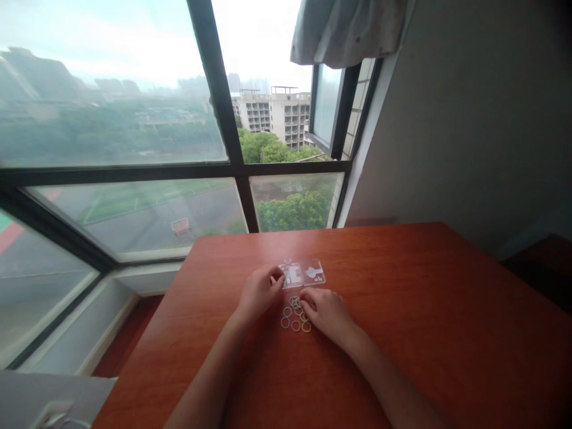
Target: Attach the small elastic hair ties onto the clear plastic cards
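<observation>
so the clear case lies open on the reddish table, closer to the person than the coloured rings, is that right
Not quite: in the head view, the clear case lies farther from the person than the coloured rings, not closer. It does lie open on the reddish table.

Pale daylight from the window (pixel 233 169) leaves a sheen on the table (pixel 402 298), the wall (pixel 465 113) dim.

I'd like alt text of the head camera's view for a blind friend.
A person's left hand is at an open clear box and the right hand at some small coloured rings on a reddish-brown table before a window.
</observation>
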Tool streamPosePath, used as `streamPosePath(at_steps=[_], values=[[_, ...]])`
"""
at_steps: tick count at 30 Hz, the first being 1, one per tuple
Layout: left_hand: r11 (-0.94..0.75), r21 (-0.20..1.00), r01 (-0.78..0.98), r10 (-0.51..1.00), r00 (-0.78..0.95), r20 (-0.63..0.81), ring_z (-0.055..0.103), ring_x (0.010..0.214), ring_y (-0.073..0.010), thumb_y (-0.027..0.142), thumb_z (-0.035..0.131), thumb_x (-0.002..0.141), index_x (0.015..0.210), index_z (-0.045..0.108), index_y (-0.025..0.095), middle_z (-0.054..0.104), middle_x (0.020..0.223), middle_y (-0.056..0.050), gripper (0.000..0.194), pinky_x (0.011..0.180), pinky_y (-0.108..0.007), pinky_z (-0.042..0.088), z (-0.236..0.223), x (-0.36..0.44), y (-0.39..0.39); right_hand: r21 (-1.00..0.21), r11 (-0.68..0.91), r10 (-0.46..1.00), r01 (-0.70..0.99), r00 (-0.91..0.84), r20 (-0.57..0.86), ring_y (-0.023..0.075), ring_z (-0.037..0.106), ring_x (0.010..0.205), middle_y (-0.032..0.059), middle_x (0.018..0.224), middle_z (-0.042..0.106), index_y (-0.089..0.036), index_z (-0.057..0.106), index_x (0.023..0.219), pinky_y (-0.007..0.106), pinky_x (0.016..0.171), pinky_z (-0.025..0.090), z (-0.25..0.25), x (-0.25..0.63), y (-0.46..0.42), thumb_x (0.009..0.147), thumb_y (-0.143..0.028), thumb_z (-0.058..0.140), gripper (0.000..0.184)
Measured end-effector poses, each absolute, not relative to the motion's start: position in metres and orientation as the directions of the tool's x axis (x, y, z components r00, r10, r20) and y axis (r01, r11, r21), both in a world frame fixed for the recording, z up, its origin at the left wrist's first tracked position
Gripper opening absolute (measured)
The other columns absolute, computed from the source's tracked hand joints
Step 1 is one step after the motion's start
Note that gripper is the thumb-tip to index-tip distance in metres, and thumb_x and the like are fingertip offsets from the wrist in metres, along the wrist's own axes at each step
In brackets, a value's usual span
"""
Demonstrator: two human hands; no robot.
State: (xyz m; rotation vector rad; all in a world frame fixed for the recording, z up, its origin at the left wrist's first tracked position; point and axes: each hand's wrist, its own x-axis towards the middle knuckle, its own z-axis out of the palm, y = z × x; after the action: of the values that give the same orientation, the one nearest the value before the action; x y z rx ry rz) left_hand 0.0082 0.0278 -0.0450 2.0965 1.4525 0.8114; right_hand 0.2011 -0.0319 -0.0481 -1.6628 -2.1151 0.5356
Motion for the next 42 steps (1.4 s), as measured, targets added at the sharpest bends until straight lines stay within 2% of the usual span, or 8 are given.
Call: streamPosePath(at_steps=[6,13,19,25,30,36,42], values=[[-0.35,0.627,0.696,0.936,0.238,0.258,0.056,0.065,-0.0128,0.024,0.054,0.082,0.079,0.065,0.017,0.065,0.075,-0.002,0.014,0.062,-0.023,0.04,-0.04,0.004,0.028,-0.528,0.205,0.976,0.824,-0.212,0.047,0.0159,0.064,0.075,0.0002,0.082,0.072,-0.025,0.068,0.088,0.024,0.061,0.034,-0.048,0.201,-0.031,0.086,-0.025,0.057,0.011],[-0.348,0.619,0.704,0.937,0.237,0.257,0.055,0.064,-0.0124,0.025,0.054,0.082,0.08,0.066,0.017,0.065,0.075,-0.002,0.015,0.061,-0.023,0.039,-0.041,0.002,0.03,-0.535,0.219,0.974,0.816,-0.216,0.069,0.0162,0.065,0.076,0.0003,0.086,0.072,-0.025,0.066,0.094,0.024,0.061,0.034,-0.047,0.2,-0.034,0.086,-0.025,0.057,0.012],[-0.354,0.621,0.699,0.935,0.244,0.258,0.055,0.064,-0.0123,0.025,0.054,0.082,0.081,0.066,0.017,0.065,0.074,-0.001,0.014,0.061,-0.023,0.039,-0.038,0.002,0.027,-0.543,0.227,0.971,0.809,-0.229,0.064,0.0143,0.062,0.07,0.0006,0.08,0.071,-0.023,0.066,0.086,0.023,0.061,0.034,-0.047,0.2,-0.033,0.086,-0.023,0.055,0.011],[-0.352,0.622,0.699,0.936,0.24,0.259,0.055,0.064,-0.0125,0.025,0.054,0.082,0.081,0.066,0.017,0.066,0.075,-0.002,0.015,0.06,-0.023,0.04,-0.037,0.001,0.028,-0.555,0.226,0.968,0.801,-0.246,0.039,0.0134,0.06,0.064,-0.0019,0.071,0.068,-0.024,0.067,0.081,0.022,0.056,0.031,-0.043,0.207,-0.034,0.08,-0.022,0.059,0.009],[-0.358,0.62,0.698,0.933,0.242,0.266,0.056,0.064,-0.0125,0.025,0.053,0.082,0.08,0.066,0.017,0.066,0.075,-0.002,0.015,0.06,-0.022,0.04,-0.035,0.002,0.027,-0.547,0.234,0.968,0.804,-0.243,0.057,0.0133,0.059,0.063,-0.0026,0.069,0.067,-0.025,0.068,0.084,0.023,0.057,0.031,-0.043,0.206,-0.034,0.078,-0.018,0.057,0.015],[-0.361,0.612,0.704,0.932,0.248,0.265,0.055,0.064,-0.0125,0.025,0.053,0.082,0.081,0.066,0.017,0.066,0.075,-0.002,0.014,0.06,-0.022,0.04,-0.034,0.002,0.027,-0.582,0.204,0.979,0.787,-0.179,0.102,0.0138,0.061,0.067,-0.0016,0.075,0.07,-0.024,0.066,0.088,0.023,0.06,0.033,-0.05,0.196,-0.032,0.087,-0.027,0.055,0.011],[-0.364,0.614,0.7,0.93,0.246,0.272,0.055,0.064,-0.0124,0.025,0.053,0.082,0.08,0.066,0.017,0.066,0.076,-0.002,0.015,0.061,-0.023,0.04,-0.035,0.002,0.027,-0.521,0.181,0.983,0.834,-0.174,0.063,0.0158,0.064,0.07,-0.0005,0.077,0.071,-0.025,0.066,0.085,0.024,0.058,0.031,-0.051,0.192,-0.033,0.085,-0.03,0.059,0.008]])
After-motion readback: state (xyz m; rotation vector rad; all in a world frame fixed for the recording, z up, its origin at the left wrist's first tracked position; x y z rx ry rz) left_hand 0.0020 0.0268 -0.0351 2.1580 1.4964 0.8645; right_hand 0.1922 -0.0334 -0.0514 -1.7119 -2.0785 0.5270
